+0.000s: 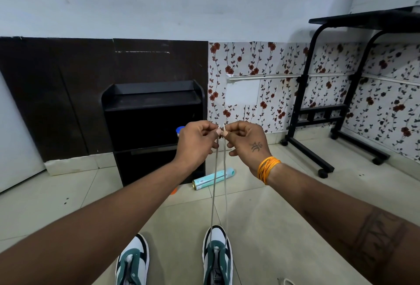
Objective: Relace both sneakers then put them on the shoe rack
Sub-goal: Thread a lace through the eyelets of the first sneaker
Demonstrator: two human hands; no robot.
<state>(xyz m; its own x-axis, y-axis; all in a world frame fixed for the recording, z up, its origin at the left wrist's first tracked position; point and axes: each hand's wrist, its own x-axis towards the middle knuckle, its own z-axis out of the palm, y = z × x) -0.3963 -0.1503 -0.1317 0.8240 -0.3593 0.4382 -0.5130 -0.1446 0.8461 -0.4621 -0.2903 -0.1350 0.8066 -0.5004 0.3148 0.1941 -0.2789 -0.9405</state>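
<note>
Two white, green and black sneakers stand on the tiled floor at the bottom of the head view, the left sneaker (133,262) and the right sneaker (217,259). A grey lace (213,194) runs up in two strands from the lowest eyelets of the right sneaker. My left hand (196,142) pinches one lace tip and my right hand (246,141) pinches the other, held side by side at the same height with the strands taut. The black shoe rack (154,100) stands against the wall behind my hands.
A teal spray can (212,179) lies on the floor beside the rack. A blue-capped jar (180,130) sits inside the rack. A black wheeled table (341,112) stands at the right. A white lace end (287,281) lies at the bottom right.
</note>
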